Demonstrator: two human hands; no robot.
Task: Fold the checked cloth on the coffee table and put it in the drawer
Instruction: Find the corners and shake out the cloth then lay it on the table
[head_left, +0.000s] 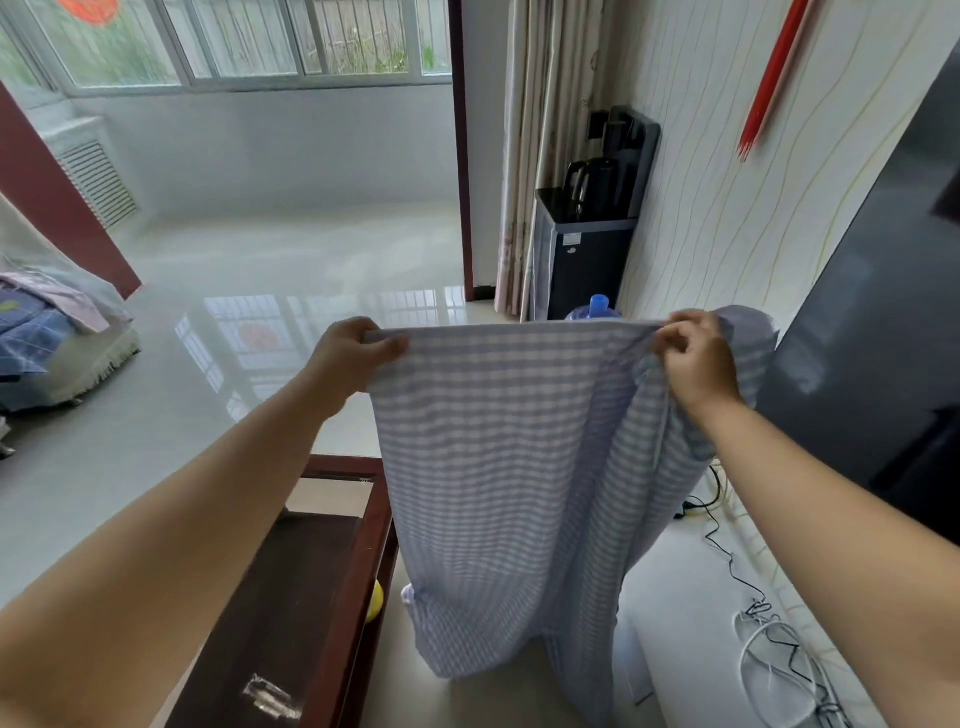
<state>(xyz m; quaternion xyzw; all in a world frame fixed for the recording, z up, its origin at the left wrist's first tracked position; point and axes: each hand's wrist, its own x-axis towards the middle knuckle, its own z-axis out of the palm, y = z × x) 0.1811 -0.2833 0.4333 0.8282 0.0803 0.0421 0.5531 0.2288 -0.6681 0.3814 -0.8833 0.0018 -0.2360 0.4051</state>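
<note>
Head view, nearest first: at seven o'clock the dark wooden coffee-table worktop (291, 587) runs away from the camera, with a crumpled clear wrapper (272, 696) on it and something yellow (375, 600) showing just under its right edge. At five o'clock, tangled cables (774, 654) lie on the floor beside the wall.

Both forearms reach forward and hold the checked cloth (498, 483) up in the air at the centre of the view, off the worktop; its lower end hangs down towards the floor at six o'clock. The left hand (348, 358) has its grip closed round the upper left corner, thumb over the hem. The right hand (696, 358) pinches the upper right part, where the fabric bunches and a spare flap hangs behind the wrist.

Beyond, at one o'clock, a blue water-bottle cap (598, 303) peeps over the top hem, with a dark dispenser and kettle (592, 228) behind it. A covered sofa (57, 338) sits at nine o'clock.

By my judgement the folding is at its start: the cloth is being spread square. Next, the bunched right side wants straightening, then the two corners brought together. No drawer is visible.
</note>
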